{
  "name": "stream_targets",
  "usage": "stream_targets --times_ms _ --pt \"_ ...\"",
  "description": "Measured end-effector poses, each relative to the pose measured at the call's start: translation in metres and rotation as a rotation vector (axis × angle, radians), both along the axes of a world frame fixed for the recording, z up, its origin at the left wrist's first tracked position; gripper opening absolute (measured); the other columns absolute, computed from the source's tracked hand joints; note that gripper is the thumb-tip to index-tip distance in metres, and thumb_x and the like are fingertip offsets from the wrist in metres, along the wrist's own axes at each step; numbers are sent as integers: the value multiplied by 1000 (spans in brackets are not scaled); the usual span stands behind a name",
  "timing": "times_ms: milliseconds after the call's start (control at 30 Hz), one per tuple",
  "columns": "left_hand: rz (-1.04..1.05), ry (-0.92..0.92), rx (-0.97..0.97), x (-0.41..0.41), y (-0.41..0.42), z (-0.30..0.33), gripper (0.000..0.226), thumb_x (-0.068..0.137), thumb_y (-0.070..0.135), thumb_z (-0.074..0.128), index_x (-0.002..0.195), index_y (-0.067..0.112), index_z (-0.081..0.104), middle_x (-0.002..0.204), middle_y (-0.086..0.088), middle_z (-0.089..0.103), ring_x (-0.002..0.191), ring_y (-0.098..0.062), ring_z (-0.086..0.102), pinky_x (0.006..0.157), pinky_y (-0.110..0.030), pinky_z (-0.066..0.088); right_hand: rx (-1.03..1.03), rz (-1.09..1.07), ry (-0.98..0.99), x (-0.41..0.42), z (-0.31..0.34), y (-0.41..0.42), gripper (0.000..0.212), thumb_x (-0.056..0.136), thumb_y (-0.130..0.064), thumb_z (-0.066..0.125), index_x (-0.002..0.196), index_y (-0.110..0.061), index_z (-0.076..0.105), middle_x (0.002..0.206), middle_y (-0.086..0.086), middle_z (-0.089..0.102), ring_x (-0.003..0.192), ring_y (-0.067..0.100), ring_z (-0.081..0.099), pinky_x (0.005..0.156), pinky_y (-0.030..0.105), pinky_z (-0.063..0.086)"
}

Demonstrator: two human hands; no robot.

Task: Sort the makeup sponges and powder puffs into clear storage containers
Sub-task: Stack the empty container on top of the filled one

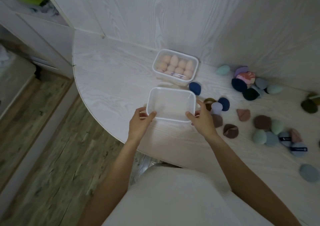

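Near the rounded front edge of a pale wood-grain bench [107, 80], a person holds an empty clear container [170, 104] with both hands. It sits close to the bench's edge, with the floor [52, 156] directly below on the left.

Judged from this, the main risk is the light container sliding or tipping off that edge if either hand pushes it leftward. A second risk is on the right: a lilac sponge [216, 107], an olive puff [208, 102] and a navy puff [224, 103] lie just beside the right hand, so a sideways shift could knock them about or catch one under the rim.

The left hand [140, 123] grips the container's near-left corner, thumb hooked over the rim to the inside and fingers [141, 110] curled round the outside. The right hand [202, 119] grips the near-right corner, thumb over the rim; its index finger lies straight along the right side, and the other fingers are hidden.

Behind it stands a second container [175, 66], lid on, full of peach sponges. Loose sponges and puffs in teal, blue, brown and navy lie scattered across the bench to the right, still unsorted.
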State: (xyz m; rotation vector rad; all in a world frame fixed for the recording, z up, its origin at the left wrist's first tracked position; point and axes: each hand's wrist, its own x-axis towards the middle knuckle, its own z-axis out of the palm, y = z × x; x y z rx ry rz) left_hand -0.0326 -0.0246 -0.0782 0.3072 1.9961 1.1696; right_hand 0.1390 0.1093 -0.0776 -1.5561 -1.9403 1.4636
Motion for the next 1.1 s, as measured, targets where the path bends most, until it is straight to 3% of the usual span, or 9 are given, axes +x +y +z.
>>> stream_targets --times_ms 233,367,467,533,667,767,867,1000,1100 --pt "71 -135 47 19 0 -4 51 82 34 70 123 22 43 93 -4 69 81 -14 68 78 -31 54 47 38 49 5 -1 -12 64 87 -25 63 142 -21 29 107 -3 50 102 20 53 89 38 48" --pt "63 -116 27 20 2 -5 51 80 38 70 121 23 42 88 -2 70 72 -15 63 69 -29 51 526 318 -99 13 -1 -13 67 90 -28 58 147 -24 22 150 7 24 138 23 20 113 41 21" --pt "38 -9 -11 21 3 -7 49 82 41 67 120 22 43 89 -4 66 67 -14 59 68 -30 52 506 644 -227 18 -1 -10 75 86 -50 57 147 -28 20 158 2 -5 143 17 -14 115 40 2" --pt "17 9 1 22 2 -6 48 83 41 65 120 22 42 93 -4 65 71 -15 60 66 -29 53 492 724 -309 21 -1 -7 92 76 -54 65 148 -29 14 157 1 -11 142 17 -20 114 39 -2" --pt "-1 -14 -15 10 0 -3 39 91 51 48 114 20 48 101 -3 58 88 -17 57 71 -32 54 639 668 -249 23 10 4 66 80 -36 70 138 -25 42 153 4 25 143 22 14 112 40 28" --pt "84 -107 -1 -5 4 1 56 96 57 25 111 12 56 104 -3 58 94 -19 57 84 -38 52 430 621 -82 24 35 13 52 84 -39 64 133 -29 48 146 -5 38 137 10 28 108 26 27" --pt "3 -50 -52 -16 4 -1 43 96 51 35 101 14 57 100 -1 58 94 -20 59 86 -38 52 254 377 112 17 58 24 39 87 -43 58 124 -34 49 118 -13 57 106 -3 52 89 16 40" --pt "-210 216 -147 -21 -3 -10 29 98 32 41 120 17 51 113 -2 59 98 -23 59 88 -42 49 276 49 120 -11 58 48 28 90 -45 52 103 -21 46 83 -4 60 75 11 60 62 32 50" --pt "-221 379 -199 -23 -9 -10 33 101 29 33 130 19 44 114 -3 61 96 -27 61 79 -35 43 213 8 134 -37 51 64 24 93 -31 55 97 -8 52 79 -7 58 76 18 62 74 43 56"
